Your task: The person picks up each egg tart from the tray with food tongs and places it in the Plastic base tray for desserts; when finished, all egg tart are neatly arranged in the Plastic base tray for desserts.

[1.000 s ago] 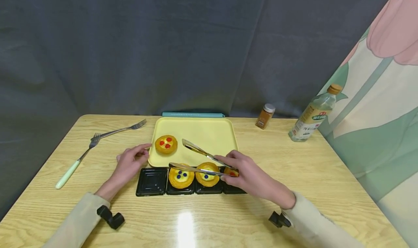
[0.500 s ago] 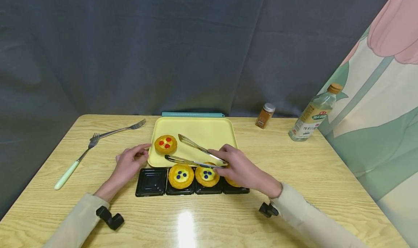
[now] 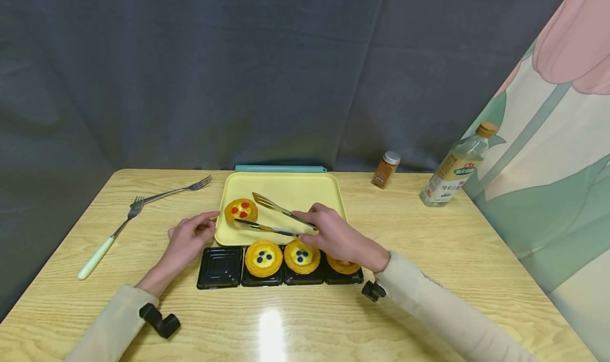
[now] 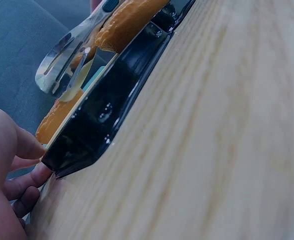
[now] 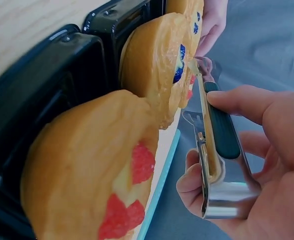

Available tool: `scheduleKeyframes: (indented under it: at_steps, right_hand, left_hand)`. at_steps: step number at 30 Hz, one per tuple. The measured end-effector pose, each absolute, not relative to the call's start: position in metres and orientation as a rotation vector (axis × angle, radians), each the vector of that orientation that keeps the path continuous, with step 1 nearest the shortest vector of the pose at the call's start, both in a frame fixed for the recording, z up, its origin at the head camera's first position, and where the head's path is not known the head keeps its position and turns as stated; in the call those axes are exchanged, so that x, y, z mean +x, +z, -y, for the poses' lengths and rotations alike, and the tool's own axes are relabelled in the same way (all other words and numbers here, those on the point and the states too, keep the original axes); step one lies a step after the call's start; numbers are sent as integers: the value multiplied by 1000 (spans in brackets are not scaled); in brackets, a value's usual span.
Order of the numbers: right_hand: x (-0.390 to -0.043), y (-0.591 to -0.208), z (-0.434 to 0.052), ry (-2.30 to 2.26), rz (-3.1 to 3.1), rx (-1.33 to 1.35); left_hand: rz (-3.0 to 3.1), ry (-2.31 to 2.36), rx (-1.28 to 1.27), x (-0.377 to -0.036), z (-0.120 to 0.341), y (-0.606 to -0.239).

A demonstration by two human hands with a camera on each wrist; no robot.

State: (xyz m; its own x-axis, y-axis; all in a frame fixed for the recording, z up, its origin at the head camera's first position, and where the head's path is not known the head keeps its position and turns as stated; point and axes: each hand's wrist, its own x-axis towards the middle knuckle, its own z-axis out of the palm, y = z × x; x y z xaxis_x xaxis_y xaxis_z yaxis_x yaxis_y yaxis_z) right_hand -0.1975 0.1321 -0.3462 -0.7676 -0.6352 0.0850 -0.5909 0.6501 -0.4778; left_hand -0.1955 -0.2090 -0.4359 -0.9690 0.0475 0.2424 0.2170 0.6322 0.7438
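My right hand (image 3: 329, 235) grips metal tongs (image 3: 271, 216) with black grip pads, also close in the right wrist view (image 5: 212, 145). The tongs' arms stand apart, their tips on either side of a red-dotted tart (image 3: 241, 210) on the yellow tray (image 3: 305, 192). In front lies a black four-cell tray (image 3: 221, 269): left cell empty, then two blue-dotted tarts (image 3: 263, 258) (image 3: 302, 256) and a red-dotted tart (image 3: 344, 267) partly under my wrist. My left hand (image 3: 190, 235) rests relaxed on the table, fingers at the black tray's corner (image 4: 62, 160).
Two forks (image 3: 171, 191) (image 3: 111, 235) lie at the left of the wooden table. A spice jar (image 3: 385, 169) and an oil bottle (image 3: 455, 166) stand at the back right. A teal bar (image 3: 281, 168) lies behind the yellow tray.
My right hand has carried the tongs left and away from me, from over the black tray to the red-dotted tart on the yellow tray. The left hand has stayed put.
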Motion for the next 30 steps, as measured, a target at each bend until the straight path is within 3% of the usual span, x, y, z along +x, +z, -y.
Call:
scheduleKeyframes:
  at_steps: [30]
  right_hand:
    - [-204,-348,-125,-752,-2758,-1083]
  left_hand:
    - [2662,-1216,-220,-195,208,-434]
